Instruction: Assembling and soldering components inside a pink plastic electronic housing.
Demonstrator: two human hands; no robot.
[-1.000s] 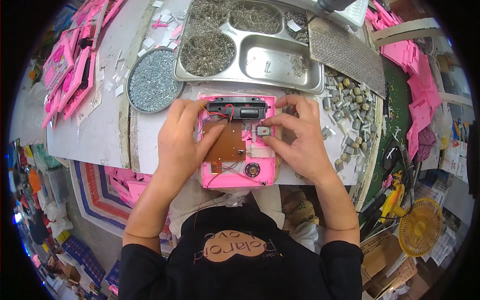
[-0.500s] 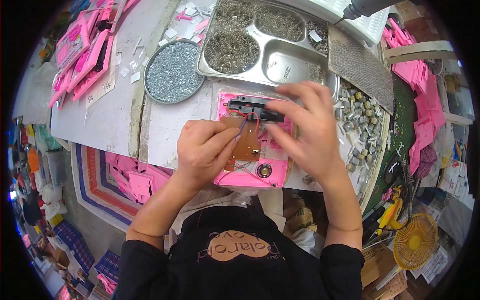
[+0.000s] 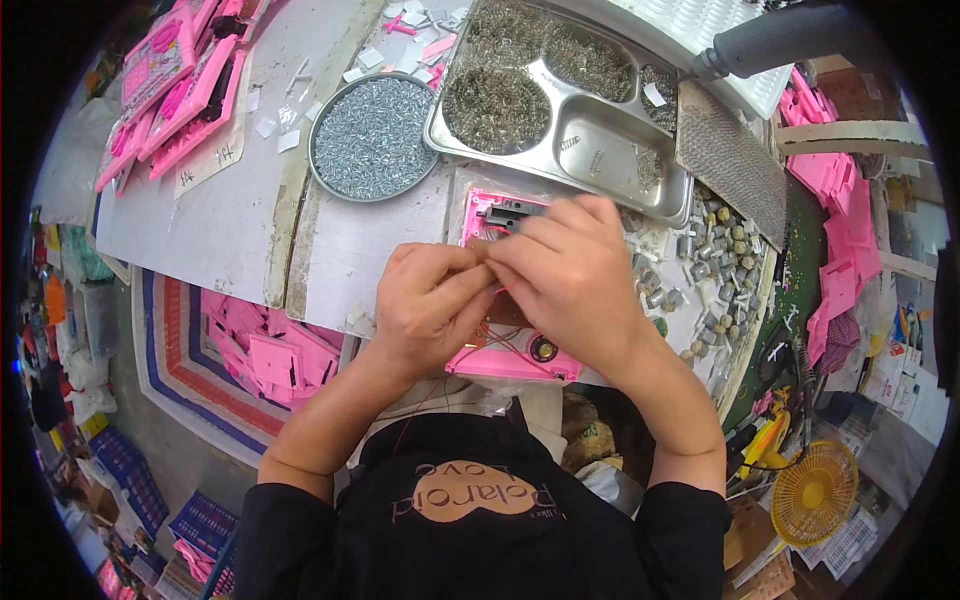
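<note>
Two hands, one left (image 3: 425, 305) and one right (image 3: 580, 285), meet with fingers bent in and tips close together. I can't tell what either one holds, or how tightly they are shut. Half a second ago the right hand was spread wide, apart from the left; now their fingertips meet. One pink case (image 3: 490, 362) lies under both hands, near the front edge of the table (image 3: 335, 235). One round speaker (image 3: 543, 348) shows near the case's front right corner. Past the case's back edge sits one steel tray (image 3: 612, 128), with one round dish (image 3: 373, 197) by its left corner.
</note>
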